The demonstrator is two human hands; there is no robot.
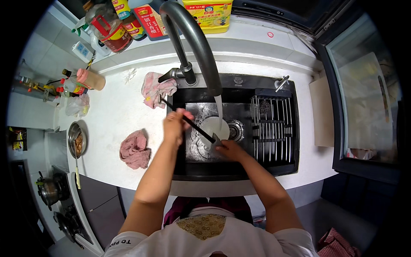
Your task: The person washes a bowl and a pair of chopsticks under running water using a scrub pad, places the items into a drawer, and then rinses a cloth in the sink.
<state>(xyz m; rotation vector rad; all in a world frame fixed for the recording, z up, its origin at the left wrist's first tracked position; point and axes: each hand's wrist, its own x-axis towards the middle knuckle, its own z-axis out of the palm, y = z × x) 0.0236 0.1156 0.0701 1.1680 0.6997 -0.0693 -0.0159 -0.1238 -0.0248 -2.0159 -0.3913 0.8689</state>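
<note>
A long, thin utensil with a black handle [198,127] slants over the sink [233,171]. My left hand [174,124] is closed round the upper part of its handle, the fingers slightly smeared by motion. At the lower end my right hand [230,150] is closed on a small grey piece [216,142]; whether this is the utensil's head or a scrubbing pad I cannot tell. Water [219,107] runs from the dark curved faucet [201,47] onto a pale round dish [209,124] in the basin, just beyond my right hand and beside the drain [235,129].
A dish rack [269,132] spans the sink's right side. On the white counter [102,115] lie a pink cloth [135,149] and a pink-white rag [156,91]. A metal bowl with food [77,140] stands far left. Bottles [112,32] line the ledge; an open window [364,98] is at right.
</note>
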